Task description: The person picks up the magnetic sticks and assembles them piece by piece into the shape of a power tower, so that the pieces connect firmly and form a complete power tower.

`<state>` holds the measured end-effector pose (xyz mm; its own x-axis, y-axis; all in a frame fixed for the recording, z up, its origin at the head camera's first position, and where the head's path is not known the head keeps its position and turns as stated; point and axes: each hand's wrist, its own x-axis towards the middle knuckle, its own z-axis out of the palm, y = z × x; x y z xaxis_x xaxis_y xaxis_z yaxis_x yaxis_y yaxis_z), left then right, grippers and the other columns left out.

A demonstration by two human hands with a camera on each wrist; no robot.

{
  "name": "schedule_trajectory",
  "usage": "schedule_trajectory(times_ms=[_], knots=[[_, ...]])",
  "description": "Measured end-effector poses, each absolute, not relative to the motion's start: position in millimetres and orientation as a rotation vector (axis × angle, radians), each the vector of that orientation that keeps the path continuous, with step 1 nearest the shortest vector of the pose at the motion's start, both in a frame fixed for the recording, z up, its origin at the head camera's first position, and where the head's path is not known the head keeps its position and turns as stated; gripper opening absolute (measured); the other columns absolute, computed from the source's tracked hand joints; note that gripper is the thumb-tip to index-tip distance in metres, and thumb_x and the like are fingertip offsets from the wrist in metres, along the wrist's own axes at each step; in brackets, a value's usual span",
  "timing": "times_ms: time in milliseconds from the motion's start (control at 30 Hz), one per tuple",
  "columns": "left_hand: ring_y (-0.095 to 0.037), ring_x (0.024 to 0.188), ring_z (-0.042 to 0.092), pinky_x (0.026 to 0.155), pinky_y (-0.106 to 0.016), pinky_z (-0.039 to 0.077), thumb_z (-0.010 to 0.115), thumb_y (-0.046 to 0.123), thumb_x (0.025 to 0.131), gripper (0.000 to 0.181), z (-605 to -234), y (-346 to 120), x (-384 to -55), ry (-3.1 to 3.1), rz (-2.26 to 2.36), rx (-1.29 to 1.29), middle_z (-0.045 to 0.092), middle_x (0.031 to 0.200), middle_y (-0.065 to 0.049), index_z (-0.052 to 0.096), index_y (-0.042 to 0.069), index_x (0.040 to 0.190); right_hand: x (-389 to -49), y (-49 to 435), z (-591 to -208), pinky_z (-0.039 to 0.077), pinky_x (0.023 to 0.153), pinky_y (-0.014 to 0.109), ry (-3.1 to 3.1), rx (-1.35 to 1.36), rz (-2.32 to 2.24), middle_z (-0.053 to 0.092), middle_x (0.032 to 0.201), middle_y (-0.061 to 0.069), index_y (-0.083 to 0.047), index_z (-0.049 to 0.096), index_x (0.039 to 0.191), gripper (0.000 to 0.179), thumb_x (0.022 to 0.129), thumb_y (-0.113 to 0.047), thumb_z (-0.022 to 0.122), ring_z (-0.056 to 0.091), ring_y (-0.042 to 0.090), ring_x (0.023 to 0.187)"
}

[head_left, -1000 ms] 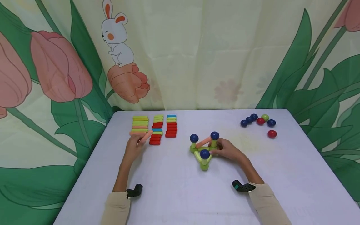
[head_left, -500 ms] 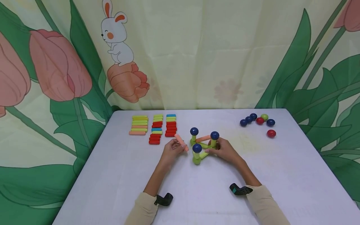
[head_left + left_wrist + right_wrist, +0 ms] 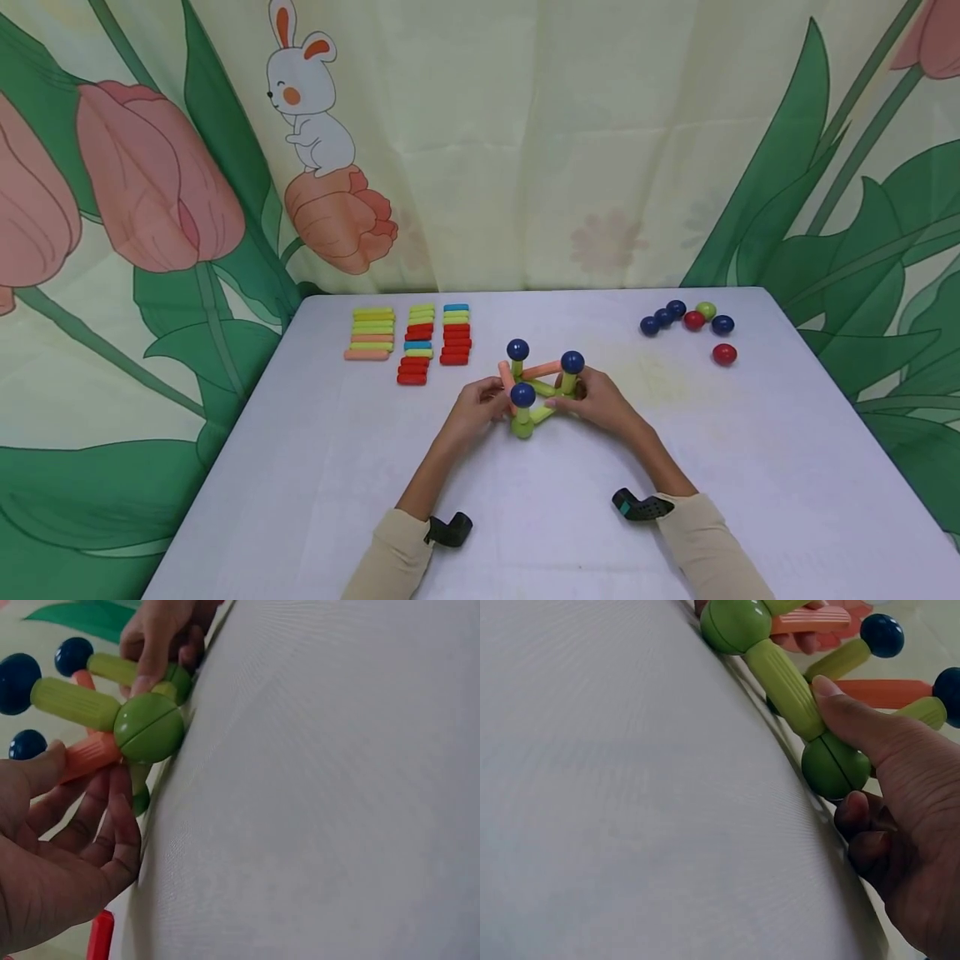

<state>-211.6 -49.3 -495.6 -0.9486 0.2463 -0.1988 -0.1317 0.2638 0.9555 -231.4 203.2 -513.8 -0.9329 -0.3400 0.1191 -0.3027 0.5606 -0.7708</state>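
Observation:
A toy building-rod frame (image 3: 542, 385) stands mid-table: green balls at its corners, yellow-green rods between them, and upright rods topped by dark blue balls (image 3: 522, 394). One orange rod (image 3: 543, 369) slants along its back side. My left hand (image 3: 478, 408) pinches another orange rod (image 3: 90, 756) between thumb and fingers, its end right at the front green ball (image 3: 148, 727) in the left wrist view. My right hand (image 3: 596, 402) grips the frame's right corner, thumb on a yellow-green rod (image 3: 786, 688) and fingers by the green ball (image 3: 835, 766).
Rows of yellow-green, orange, red and blue rods (image 3: 420, 343) lie at the back left. Loose blue, red and green balls (image 3: 694, 321) sit at the back right, with one red ball (image 3: 724, 354) nearer. A printed curtain (image 3: 555, 150) hangs behind the white table (image 3: 570, 533).
My left hand has carried the orange rod from the rod rows rightward to the frame. The frame has turned a little, its front corner shifting left; my right hand has kept its grip.

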Motion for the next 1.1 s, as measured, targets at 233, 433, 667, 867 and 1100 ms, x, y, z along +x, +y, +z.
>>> schedule_trajectory(times_ms=[233, 433, 667, 867, 1100], knots=[[-0.016, 0.095, 0.057, 0.079, -0.026, 0.051, 0.060, 0.039, 0.096, 0.041, -492, -48, -213, 2.290, 1.679, 0.192, 0.067, 0.107, -0.003, 0.065, 0.013, 0.127, -238, 214, -510, 0.048, 0.059, 0.028, 2.519, -0.544, -1.388, 0.064, 0.090, 0.006, -0.011, 0.062, 0.106, 0.037, 0.083, -0.035, 0.077, 0.056, 0.018, 0.074], [-0.016, 0.097, 0.057, 0.085, -0.028, 0.052, 0.060, 0.046, 0.093, 0.048, -491, -47, -214, 2.331, 1.633, 0.251, 0.069, 0.108, -0.003, 0.066, 0.013, 0.127, -239, 213, -510, 0.048, 0.055, 0.027, 2.501, -0.590, -1.412, 0.065, 0.096, 0.009, -0.008, 0.062, 0.114, 0.036, 0.086, -0.028, 0.075, 0.055, 0.018, 0.072], [-0.016, 0.090, 0.057, 0.074, -0.027, 0.050, 0.062, 0.046, 0.092, 0.048, -486, -46, -218, 2.380, 1.570, 0.278, 0.069, 0.104, -0.003, 0.066, 0.013, 0.127, -231, 207, -497, 0.045, 0.056, 0.025, 2.565, -0.575, -1.351, 0.060, 0.081, 0.006, -0.005, 0.062, 0.110, 0.029, 0.088, -0.021, 0.073, 0.053, 0.019, 0.070], [-0.015, 0.087, 0.059, 0.072, -0.024, 0.051, 0.063, 0.039, 0.094, 0.041, -483, -42, -221, 2.391, 1.573, 0.288, 0.069, 0.099, -0.003, 0.066, 0.010, 0.123, -236, 210, -505, 0.045, 0.054, 0.025, 2.562, -0.561, -1.360, 0.059, 0.079, 0.005, -0.004, 0.062, 0.113, 0.031, 0.089, -0.020, 0.073, 0.053, 0.018, 0.068], [-0.013, 0.072, 0.064, 0.074, -0.025, 0.054, 0.074, 0.029, 0.088, 0.073, -478, -39, -224, 2.368, 1.701, 0.269, 0.071, 0.090, -0.008, 0.029, 0.017, 0.144, -234, 211, -508, 0.047, 0.057, 0.025, 2.551, -0.591, -1.392, 0.061, 0.081, 0.004, -0.009, 0.063, 0.109, 0.032, 0.086, -0.028, 0.075, 0.054, 0.016, 0.069]])
